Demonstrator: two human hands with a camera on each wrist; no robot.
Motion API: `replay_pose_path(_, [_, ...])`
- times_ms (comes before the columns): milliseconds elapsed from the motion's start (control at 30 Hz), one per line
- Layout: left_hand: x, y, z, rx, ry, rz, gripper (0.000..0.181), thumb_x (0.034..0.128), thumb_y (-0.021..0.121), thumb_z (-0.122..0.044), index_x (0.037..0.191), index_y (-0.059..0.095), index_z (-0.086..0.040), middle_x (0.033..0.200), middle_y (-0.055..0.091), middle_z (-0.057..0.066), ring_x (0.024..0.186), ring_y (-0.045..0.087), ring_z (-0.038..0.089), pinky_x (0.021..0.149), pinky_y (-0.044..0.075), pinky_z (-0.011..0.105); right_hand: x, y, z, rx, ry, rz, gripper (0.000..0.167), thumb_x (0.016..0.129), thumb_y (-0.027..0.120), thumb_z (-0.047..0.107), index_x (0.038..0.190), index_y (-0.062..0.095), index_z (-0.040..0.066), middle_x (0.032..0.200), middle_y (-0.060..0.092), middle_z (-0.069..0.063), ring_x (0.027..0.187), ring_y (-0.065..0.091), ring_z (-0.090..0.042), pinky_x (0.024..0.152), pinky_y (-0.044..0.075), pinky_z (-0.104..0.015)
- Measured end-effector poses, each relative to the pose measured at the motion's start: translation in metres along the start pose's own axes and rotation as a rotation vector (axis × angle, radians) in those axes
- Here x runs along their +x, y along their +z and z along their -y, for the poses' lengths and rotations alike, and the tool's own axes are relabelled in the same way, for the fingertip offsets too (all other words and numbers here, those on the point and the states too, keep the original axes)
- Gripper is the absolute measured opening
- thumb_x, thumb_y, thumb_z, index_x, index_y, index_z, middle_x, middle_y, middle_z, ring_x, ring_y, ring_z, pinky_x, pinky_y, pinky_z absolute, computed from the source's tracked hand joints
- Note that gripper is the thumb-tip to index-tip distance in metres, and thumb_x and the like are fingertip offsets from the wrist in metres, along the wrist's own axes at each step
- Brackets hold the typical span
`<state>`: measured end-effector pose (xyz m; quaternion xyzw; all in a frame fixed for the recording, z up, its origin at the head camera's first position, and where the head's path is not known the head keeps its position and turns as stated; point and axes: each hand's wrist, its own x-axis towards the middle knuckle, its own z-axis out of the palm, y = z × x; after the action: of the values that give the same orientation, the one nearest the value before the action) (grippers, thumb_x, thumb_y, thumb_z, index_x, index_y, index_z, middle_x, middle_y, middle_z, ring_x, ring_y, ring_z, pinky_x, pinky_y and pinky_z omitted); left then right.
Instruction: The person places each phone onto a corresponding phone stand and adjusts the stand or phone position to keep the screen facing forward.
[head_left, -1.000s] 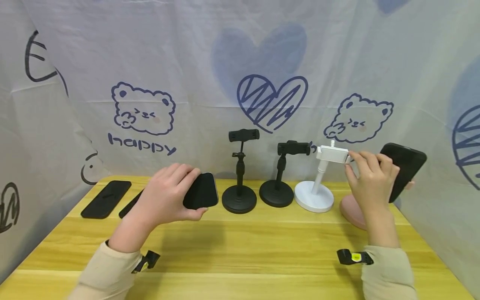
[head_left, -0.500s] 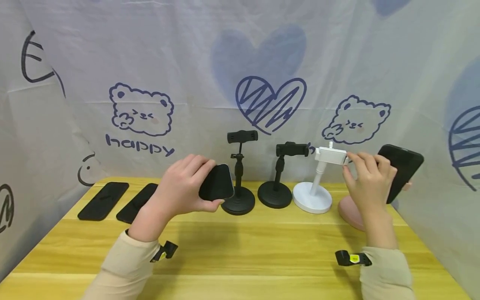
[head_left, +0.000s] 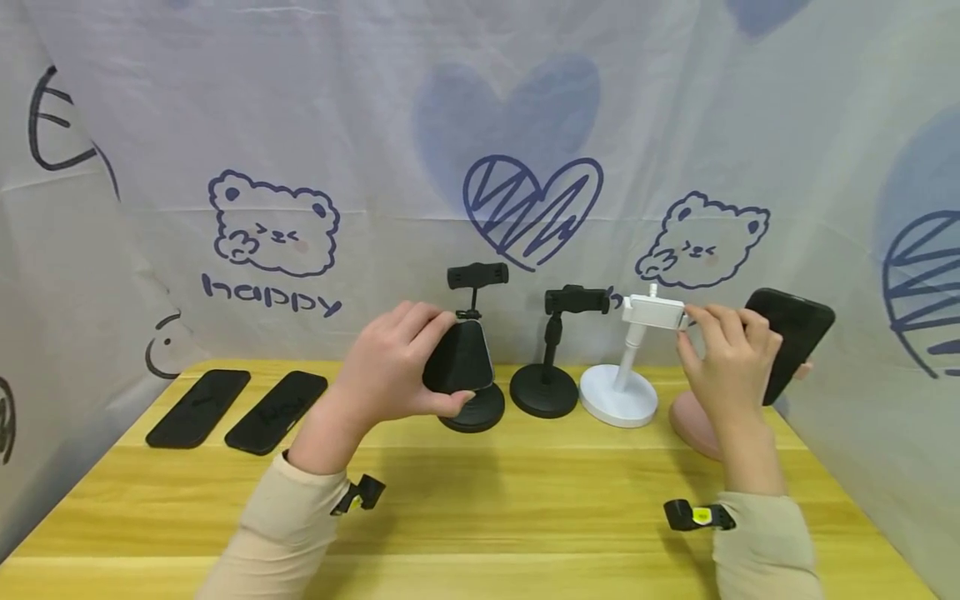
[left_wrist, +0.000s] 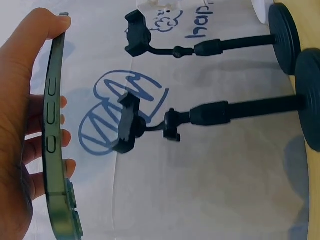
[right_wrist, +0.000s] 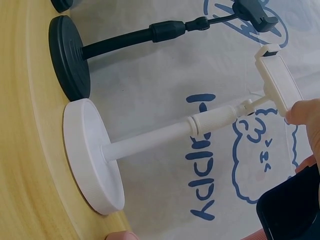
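Gripped by its edges between thumb and fingers, a smartphone (head_left: 461,360) is in my left hand (head_left: 382,362). The left wrist view shows its greenish side frame with buttons and the raised camera lenses. In the head view it overlaps the post of the left black phone stand (head_left: 477,275); the left wrist view shows the phone apart from that stand's clamp. My right hand (head_left: 727,358) pinches the right end of the clamp on the white phone stand (head_left: 618,396). Behind that hand, another smartphone (head_left: 797,333) leans in the pink phone stand (head_left: 690,423), mostly hidden.
A second black phone stand (head_left: 546,392) stands between the left black one and the white one. Two dark smartphones (head_left: 198,408) lie flat at the table's left side. A printed cloth (head_left: 405,225) hangs right behind the wooden table (head_left: 525,517).
My left hand has carried its smartphone rightward, to in front of the left black stand. My right hand stays at the white clamp. The view has shifted slightly.
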<state>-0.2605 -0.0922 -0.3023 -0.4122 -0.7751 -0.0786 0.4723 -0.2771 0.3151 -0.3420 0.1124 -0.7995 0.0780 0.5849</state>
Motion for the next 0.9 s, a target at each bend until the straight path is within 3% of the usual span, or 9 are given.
replay_pose_path(900, [0.039, 0.028, -0.028, -0.089, -0.013, -0.078, 0.077, 0.0632, 0.076, -0.06, 0.113, 0.065, -0.002, 0.102, 0.063, 0.01, 0.09, 0.059, 0.025, 0.079, 0.054, 0.035, -0.001, -0.002, 0.004, -0.028, 0.012, 0.028, 0.029, 0.086, 0.07, 0.009, 0.114, 0.067, 0.0, 0.112, 0.064, -0.02, 0.106, 0.044, -0.039, 0.081, 0.029, -0.054])
